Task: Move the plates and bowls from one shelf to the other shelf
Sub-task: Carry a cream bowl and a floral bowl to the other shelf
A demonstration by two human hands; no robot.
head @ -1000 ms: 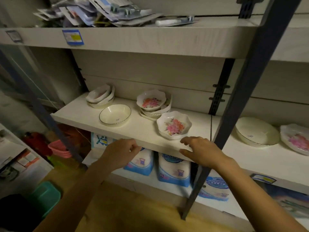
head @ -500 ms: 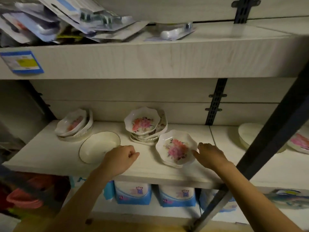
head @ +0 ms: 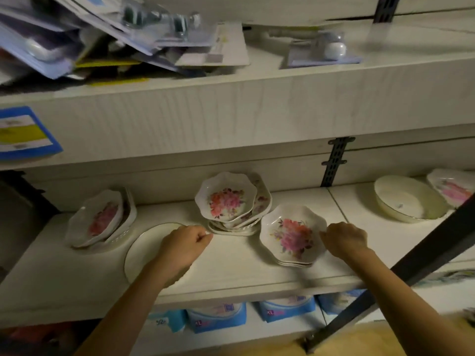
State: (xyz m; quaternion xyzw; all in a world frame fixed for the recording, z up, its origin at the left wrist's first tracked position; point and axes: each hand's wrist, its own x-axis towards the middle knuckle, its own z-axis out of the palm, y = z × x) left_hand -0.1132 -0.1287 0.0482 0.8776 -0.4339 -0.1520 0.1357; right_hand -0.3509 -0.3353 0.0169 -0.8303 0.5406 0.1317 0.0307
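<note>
On the middle shelf (head: 231,276) a stack of floral bowls (head: 291,236) sits near the front. My right hand (head: 344,238) is at its right rim, fingers curled and touching the edge; I cannot tell whether they grip it. A taller, leaning stack of floral bowls and plates (head: 227,201) stands behind. My left hand (head: 185,244) is a loose fist over a plain white bowl (head: 144,249), its fingertips close to the leaning stack's bottom plate. Another floral stack (head: 101,219) leans at the far left.
On the adjoining shelf to the right lie a plain white dish (head: 403,199) and a floral bowl (head: 452,188). A dark slanted metal post (head: 411,268) crosses in front at the right. The upper shelf (head: 231,111) holds packaged goods; blue packs (head: 218,317) sit below.
The view has moved closer and lower to the shelf. Both hands have reached forward from the shelf's front edge: the right to the front bowl's rim, the left over the plain bowl.
</note>
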